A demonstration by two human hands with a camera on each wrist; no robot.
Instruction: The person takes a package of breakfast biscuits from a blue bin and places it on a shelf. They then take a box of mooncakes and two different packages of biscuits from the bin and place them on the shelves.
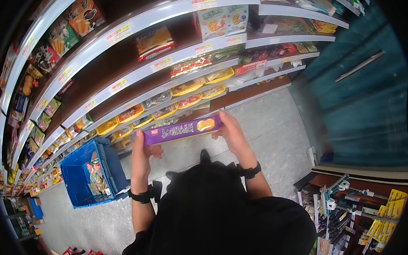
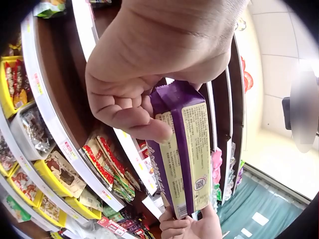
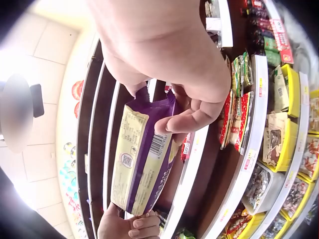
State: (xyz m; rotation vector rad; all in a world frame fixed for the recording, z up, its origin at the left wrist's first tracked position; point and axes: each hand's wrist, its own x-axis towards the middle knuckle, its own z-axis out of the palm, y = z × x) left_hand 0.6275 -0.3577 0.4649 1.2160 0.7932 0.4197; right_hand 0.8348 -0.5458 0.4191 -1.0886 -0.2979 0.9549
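Observation:
A long purple packet of biscuits (image 1: 182, 130), with round biscuits pictured at one end, is held level in front of the body. My left hand (image 1: 144, 151) pinches its left end, thumb on the front. At the other end, my right hand (image 1: 229, 133) grips it the same way. In the left wrist view the cream back of the biscuit packet (image 2: 192, 159) shows small print and a square code, with the left hand (image 2: 149, 74) curled at its crimped end. The right wrist view shows a barcode on the packet (image 3: 142, 159) beside the fingertips of the right hand (image 3: 169, 64).
Shelves (image 1: 119, 86) of packaged snacks curve across the front, with yellow bins (image 1: 131, 114) on lower tiers. A blue crate (image 1: 116, 164) holding some packets stands on the floor at left. A teal curtain (image 1: 364, 110) hangs at right, above a rack of goods (image 1: 342, 217).

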